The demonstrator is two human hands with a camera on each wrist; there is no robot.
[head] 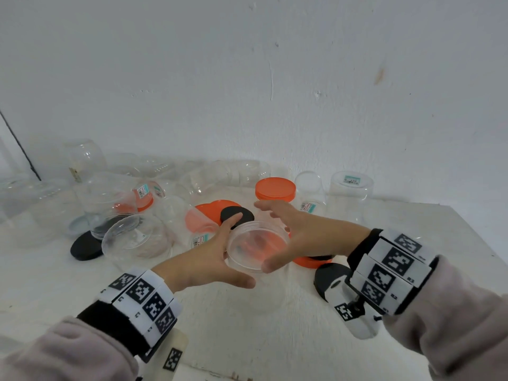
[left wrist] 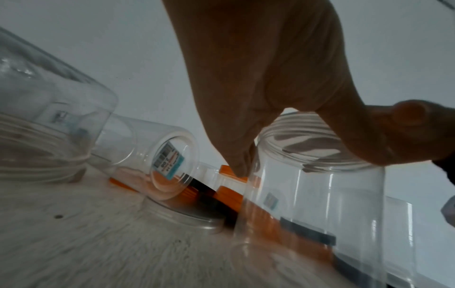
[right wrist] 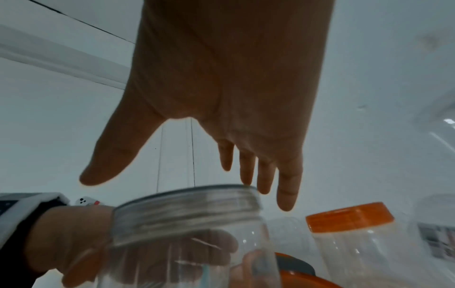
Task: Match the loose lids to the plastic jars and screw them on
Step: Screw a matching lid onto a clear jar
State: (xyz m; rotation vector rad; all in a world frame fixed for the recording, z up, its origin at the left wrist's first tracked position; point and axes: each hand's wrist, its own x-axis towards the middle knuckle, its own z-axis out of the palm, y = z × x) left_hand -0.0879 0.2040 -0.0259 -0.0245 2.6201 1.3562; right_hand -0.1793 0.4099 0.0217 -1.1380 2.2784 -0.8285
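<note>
Head view: clear jar, open-mouthed, light, thin-walled, slippery; left hand clasps below threads; right hand spread, empty.

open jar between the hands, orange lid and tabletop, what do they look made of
Jar: clear, glossy, likely thin plastic; lids show through its wall, moulded threads ring its mouth.
Orange lid: opaque, smooth plastic with a dull sheen.
Tabletop: matt white, streaky grain; probably painted wood.

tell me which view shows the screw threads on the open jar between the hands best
The left wrist view: the open jar fills it and its threaded neck is fairly sharp. The right wrist view shows the threads motion-blurred. The head view looks down into the mouth, hiding them.
</note>
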